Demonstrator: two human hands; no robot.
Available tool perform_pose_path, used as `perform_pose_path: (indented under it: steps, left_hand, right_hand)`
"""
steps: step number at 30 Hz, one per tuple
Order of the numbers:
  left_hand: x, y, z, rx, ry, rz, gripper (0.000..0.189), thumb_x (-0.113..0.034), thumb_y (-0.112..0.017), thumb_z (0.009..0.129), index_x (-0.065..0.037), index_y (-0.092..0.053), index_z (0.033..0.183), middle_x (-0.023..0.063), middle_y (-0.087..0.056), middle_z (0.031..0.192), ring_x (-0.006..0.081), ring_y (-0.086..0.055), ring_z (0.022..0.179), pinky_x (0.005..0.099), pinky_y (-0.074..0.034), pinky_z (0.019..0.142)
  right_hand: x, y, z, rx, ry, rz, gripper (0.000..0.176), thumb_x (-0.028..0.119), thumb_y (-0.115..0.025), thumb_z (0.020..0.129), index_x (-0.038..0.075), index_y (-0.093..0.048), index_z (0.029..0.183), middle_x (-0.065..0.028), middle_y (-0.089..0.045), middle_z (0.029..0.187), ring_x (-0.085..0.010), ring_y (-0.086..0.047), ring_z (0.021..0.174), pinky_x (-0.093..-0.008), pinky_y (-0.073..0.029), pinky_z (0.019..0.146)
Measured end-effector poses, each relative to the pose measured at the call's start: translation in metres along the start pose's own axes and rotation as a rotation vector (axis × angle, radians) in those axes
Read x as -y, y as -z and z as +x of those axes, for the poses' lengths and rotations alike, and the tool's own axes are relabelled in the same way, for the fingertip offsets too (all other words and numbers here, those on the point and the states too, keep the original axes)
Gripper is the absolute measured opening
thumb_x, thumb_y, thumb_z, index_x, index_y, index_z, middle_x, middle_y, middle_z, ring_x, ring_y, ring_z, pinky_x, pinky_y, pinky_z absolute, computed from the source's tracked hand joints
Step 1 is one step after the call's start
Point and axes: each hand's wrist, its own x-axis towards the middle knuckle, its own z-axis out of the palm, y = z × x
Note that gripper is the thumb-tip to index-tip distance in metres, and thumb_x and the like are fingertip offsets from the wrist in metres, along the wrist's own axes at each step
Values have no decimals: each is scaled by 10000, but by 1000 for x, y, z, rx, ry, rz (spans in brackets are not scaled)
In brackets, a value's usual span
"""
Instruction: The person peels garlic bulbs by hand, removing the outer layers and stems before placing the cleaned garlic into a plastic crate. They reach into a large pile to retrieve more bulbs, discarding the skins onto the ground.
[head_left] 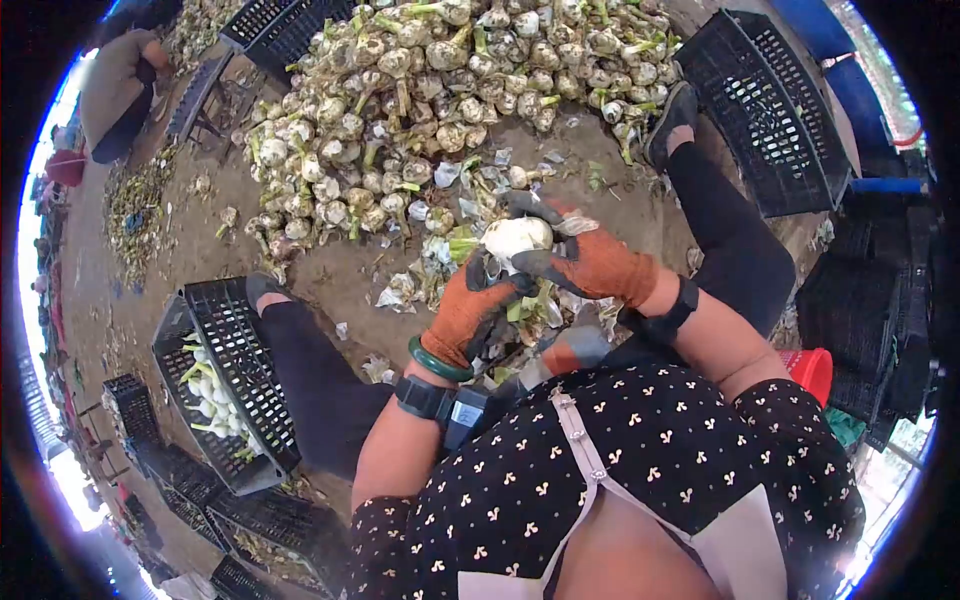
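A white, peeled-looking garlic bulb [517, 236] with a short green stem is held in front of my chest. My right hand [590, 262], in an orange and dark grey glove, grips it from the right, fingers over the top and thumb below. My left hand [472, 308], gloved the same way, closes around the lower left side near the stem; some of its fingers are hidden. Scraps of pale skin and leaf [400, 292] lie on the ground just beyond. Farther out rises a large heap of dirty garlic bulbs [400, 90].
By my left foot, a black crate [240, 350] holds clean white garlic bulbs [208, 395]. Another black crate [770, 115] stands beyond my right foot. A red bucket [810, 372] is beside me on the right. Another person [120, 90] crouches at the far left.
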Motion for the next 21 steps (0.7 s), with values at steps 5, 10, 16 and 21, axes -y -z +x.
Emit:
perform_pose_path:
  steps: [5, 10, 16, 21]
  left_hand:
    - [-10, 2, -4, -67, 118, -56, 366, -99, -623, 732, 14, -510, 1062, 58, -599, 944, 129, -547, 839, 266, -431, 764]
    - [-11, -1, -6, -98, 23, 113, 353, -60, -596, 723, 15, -510, 1057, 57, -597, 943, 129, -551, 832, 260, -436, 734]
    - [-8, 7, -14, 3, -182, 258, 362, -73, -593, 730, 3, -508, 1073, 48, -592, 923, 118, -549, 800, 257, -437, 714]
    - [-21, 5, -15, 34, -295, 263, 371, -87, -581, 733, 10, -506, 1083, 53, -592, 936, 115, -544, 815, 253, -432, 726]
  right_hand:
    - [4, 13, -11, -156, 186, -745, 422, 236, -647, 698, 71, -520, 1065, -135, -569, 965, -306, -562, 857, -360, -462, 739]
    - [29, 11, -2, -152, 273, -957, 266, 222, -629, 703, 85, -565, 922, -113, -572, 809, -263, -573, 711, -353, -465, 583]
    - [2, 33, 24, -117, 174, -1023, 265, 227, -586, 716, 65, -517, 913, -129, -573, 747, -309, -566, 682, -382, -453, 603]
    - [-16, 41, 33, -35, -60, -1125, 233, 113, -493, 748, 2, -495, 953, -175, -593, 836, -308, -585, 786, -398, -468, 672]
